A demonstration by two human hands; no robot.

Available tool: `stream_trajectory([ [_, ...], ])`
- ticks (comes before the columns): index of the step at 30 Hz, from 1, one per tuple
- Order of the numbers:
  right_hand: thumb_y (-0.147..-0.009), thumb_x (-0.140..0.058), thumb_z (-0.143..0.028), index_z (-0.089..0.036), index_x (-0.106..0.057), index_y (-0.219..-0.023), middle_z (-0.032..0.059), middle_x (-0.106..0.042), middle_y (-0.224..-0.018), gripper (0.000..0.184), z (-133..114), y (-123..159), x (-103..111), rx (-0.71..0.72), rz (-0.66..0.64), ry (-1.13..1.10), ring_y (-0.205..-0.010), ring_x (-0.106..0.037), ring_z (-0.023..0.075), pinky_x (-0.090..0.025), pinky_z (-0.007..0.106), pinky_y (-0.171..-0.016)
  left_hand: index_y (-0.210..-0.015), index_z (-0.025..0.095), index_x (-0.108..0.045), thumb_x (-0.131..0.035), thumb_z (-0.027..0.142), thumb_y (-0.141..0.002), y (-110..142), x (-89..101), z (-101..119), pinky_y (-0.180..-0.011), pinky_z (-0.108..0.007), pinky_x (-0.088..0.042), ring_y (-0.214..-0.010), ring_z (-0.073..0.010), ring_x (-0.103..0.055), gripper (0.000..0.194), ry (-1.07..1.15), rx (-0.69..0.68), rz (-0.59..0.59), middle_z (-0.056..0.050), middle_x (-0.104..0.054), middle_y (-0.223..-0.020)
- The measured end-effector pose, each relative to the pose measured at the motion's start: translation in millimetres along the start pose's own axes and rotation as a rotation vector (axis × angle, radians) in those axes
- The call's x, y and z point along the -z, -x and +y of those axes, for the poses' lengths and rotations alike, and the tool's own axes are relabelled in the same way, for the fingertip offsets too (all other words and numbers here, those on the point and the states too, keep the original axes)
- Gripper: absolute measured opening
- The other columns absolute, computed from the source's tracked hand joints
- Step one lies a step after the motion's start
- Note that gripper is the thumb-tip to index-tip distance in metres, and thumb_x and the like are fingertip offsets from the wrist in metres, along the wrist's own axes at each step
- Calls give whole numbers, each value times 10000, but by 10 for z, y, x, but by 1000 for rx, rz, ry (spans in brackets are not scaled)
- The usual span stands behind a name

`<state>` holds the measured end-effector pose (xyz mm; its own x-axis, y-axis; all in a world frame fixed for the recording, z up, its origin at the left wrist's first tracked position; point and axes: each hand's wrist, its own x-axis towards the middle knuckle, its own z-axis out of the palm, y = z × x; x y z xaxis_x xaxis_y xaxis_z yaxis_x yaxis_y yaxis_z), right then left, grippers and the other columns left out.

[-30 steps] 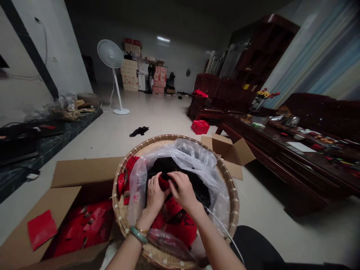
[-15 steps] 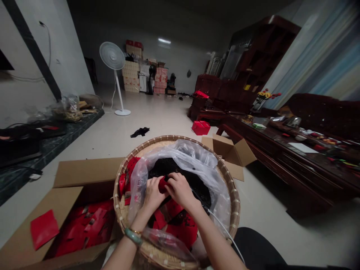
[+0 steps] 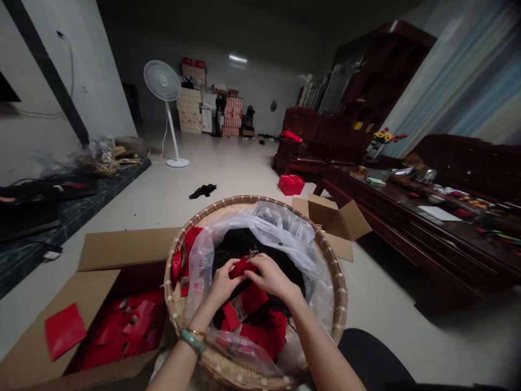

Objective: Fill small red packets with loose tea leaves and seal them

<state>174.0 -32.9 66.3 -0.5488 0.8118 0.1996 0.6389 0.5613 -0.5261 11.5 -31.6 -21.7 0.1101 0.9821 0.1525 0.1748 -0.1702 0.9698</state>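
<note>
My left hand (image 3: 223, 283) and my right hand (image 3: 271, 277) meet over a round woven bamboo basket (image 3: 175, 296), both pinching a small red packet (image 3: 243, 267). Beneath them lies a heap of dark crumbly material (image 3: 234, 251) inside a clear plastic bag (image 3: 260, 220) lining the basket. Several red paper packets (image 3: 254, 331) lie under my wrists, partly hidden by my forearms. A green bangle (image 3: 191, 341) and a thin gold bracelet circle my left wrist.
An open cardboard box (image 3: 122, 331) of red packets sits left of the basket, and another carton (image 3: 334, 217) stands beyond it. A dark wooden table (image 3: 407, 228) runs along the right. A red box (image 3: 291, 184), black cloth (image 3: 202, 191) and standing fan (image 3: 165, 92) occupy the floor ahead.
The red packet now shows more fully above my fingers, and my hands have shifted slightly apart around it. More red packets are visible below my wrists.
</note>
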Motion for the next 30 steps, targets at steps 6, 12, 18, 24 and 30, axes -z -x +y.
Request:
stream_trajectory([
  [6, -766, -541, -150, -209, -691, -930, 29, -707, -903, 230, 190, -25, 134, -79, 45, -328, -822, -642, 174, -481, 280, -753, -975, 155, -642, -696, 318, -656, -19, 28, 93, -800, -327, -487, -853, -216, -641, 363, 108, 57, -23, -55, -704, -929],
  [12, -727, -574, -302, -174, -703, -853, 43, -707, -765, 220, 391, 21, 154, -311, 336, -611, -656, -649, 181, -515, 273, -559, -949, 134, -622, -716, 363, -631, 0, 75, 119, -746, -349, -532, -798, -219, -665, 404, 295, 186, 31, -69, -712, -907],
  [18, -775, -575, -353, -194, -654, -1051, 84, -675, -1039, 328, 337, -5, -73, -238, 418, -387, -963, -610, 224, -475, 366, -836, -1068, 110, -552, -745, 361, -616, 39, 47, 208, -743, -379, -544, -784, -216, -671, 553, 554, 253, 84, -109, -690, -992],
  [24, -729, -626, -329, -171, -664, -972, 54, -685, -853, 292, 171, -111, -324, -296, 451, -572, -716, -606, 170, -496, 295, -677, -1068, 128, -558, -752, 308, -591, 54, 2, 331, -757, -355, -533, -848, -214, -649, 546, 406, 216, -1, -82, -676, -1003],
  [30, -772, -585, -339, -185, -691, -929, 45, -693, -869, 245, 166, -66, -112, -228, 296, -580, -777, -622, 180, -491, 292, -707, -926, 139, -596, -725, 290, -591, 50, 55, 281, -744, -327, -502, -829, -213, -628, 389, 92, 122, 7, -48, -680, -883],
])
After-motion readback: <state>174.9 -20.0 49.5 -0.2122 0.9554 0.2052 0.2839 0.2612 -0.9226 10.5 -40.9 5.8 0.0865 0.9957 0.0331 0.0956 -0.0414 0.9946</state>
